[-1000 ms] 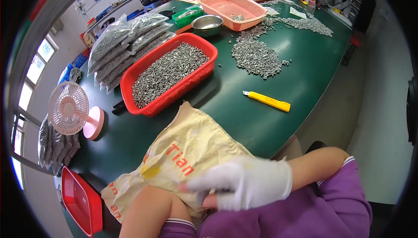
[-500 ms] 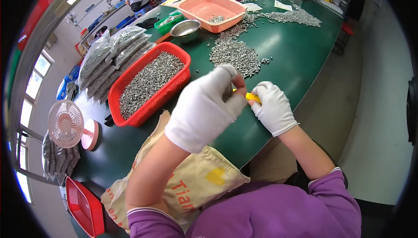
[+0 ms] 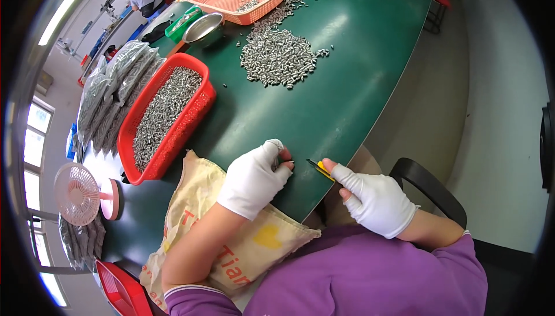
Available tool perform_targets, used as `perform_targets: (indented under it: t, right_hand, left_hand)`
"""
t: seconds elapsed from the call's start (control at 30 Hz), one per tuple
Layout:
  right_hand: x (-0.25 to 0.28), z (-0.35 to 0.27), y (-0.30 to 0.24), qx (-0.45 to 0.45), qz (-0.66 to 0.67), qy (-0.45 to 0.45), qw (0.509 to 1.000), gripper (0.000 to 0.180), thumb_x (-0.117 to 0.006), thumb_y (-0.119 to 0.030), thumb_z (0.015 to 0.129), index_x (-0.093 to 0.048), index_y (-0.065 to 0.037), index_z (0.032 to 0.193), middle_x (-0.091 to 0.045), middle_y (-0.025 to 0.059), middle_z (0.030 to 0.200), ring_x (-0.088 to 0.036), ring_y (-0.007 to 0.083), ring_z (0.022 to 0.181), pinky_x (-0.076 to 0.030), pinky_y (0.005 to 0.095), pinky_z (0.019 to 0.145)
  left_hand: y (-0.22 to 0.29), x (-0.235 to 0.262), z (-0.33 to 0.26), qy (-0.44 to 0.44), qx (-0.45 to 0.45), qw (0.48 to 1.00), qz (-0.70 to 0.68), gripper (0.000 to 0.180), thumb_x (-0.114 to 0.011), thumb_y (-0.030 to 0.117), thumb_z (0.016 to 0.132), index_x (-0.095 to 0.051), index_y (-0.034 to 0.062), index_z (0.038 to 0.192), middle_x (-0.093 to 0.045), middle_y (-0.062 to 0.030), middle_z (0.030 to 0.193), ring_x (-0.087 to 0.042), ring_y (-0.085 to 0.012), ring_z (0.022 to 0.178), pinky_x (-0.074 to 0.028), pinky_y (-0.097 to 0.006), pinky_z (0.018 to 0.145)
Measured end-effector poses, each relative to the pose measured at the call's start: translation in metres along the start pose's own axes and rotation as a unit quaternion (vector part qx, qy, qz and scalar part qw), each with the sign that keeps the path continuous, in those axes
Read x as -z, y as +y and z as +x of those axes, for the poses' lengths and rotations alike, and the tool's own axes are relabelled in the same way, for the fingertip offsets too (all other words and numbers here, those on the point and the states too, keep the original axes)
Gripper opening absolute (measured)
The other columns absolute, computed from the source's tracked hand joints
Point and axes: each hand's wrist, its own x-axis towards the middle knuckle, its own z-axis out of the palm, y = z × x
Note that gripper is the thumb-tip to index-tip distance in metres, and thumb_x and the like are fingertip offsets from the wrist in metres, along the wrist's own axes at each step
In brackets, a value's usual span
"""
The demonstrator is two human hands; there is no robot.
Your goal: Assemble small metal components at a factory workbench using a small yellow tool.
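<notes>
One yellow cutter (image 3: 321, 167) clamped in right hand (image 3: 378, 205) fingers, slanting forward-left, tip near left hand (image 3: 253, 182). Left fingers curled; can't tell if holding.

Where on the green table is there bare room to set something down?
Mainly between the metal pile, the filled red basket, the left hand and the table's right edge. A smaller patch lies between that basket, the pink fan and the cloth. Crowded: far left, with bags, bowl and peach basket.

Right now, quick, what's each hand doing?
Left white-gloved hand: fingers curled; can't tell if it holds anything.
Right white-gloved hand: closed, holding a slim yellow cutter.
</notes>
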Motion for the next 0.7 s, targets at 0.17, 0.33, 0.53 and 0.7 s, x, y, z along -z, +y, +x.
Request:
perform_targets:
  t: [0.17,0.33,0.53,0.7]
  right_hand:
    - [-0.009,0.005,-0.008,0.01,-0.059,0.012,0.998,0.061,-0.058,-0.012,0.084,-0.042,-0.017,0.143,-0.059,0.0077,0.066,-0.061,0.0272,0.057,-0.051,0.0401,0.053]
    - [-0.013,0.004,-0.014,0.012,-0.084,0.02,0.996,0.062,-0.058,-0.012,0.083,-0.042,-0.015,0.143,-0.059,0.0078,0.068,-0.061,0.0273,0.058,-0.052,0.0403,0.053]
    - [-0.014,0.007,-0.019,0.015,-0.103,0.016,0.994,0.065,-0.059,-0.013,0.081,-0.042,-0.012,0.144,-0.057,0.0082,0.069,-0.061,0.0267,0.058,-0.052,0.0391,0.052]
    - [-0.015,0.01,-0.019,0.017,-0.103,0.004,0.995,0.066,-0.059,-0.014,0.081,-0.04,-0.011,0.144,-0.057,0.0085,0.068,-0.061,0.0263,0.057,-0.052,0.0386,0.052]
  left_hand:
    - [0.002,0.003,-0.003,-0.011,0.018,1.0,-0.012,0.016,-0.067,0.004,0.081,-0.061,0.0022,0.095,-0.054,-0.0047,0.064,-0.05,-0.0103,0.058,-0.046,-0.026,0.06]
    - [-0.009,-0.008,-0.005,0.057,-0.072,0.996,0.0,0.013,-0.066,0.001,0.08,-0.061,0.0008,0.092,-0.06,-0.0055,0.068,-0.056,-0.0089,0.063,-0.047,-0.024,0.062]
    - [-0.011,-0.01,-0.001,0.042,-0.031,0.998,-0.039,0.01,-0.065,-0.003,0.079,-0.06,-0.0005,0.087,-0.062,-0.0038,0.07,-0.056,-0.0067,0.065,-0.047,-0.023,0.062]
    - [-0.011,-0.009,-0.001,0.038,-0.035,0.998,-0.036,0.009,-0.066,-0.002,0.079,-0.059,0.0,0.084,-0.061,-0.0035,0.069,-0.054,-0.0059,0.062,-0.046,-0.023,0.06]
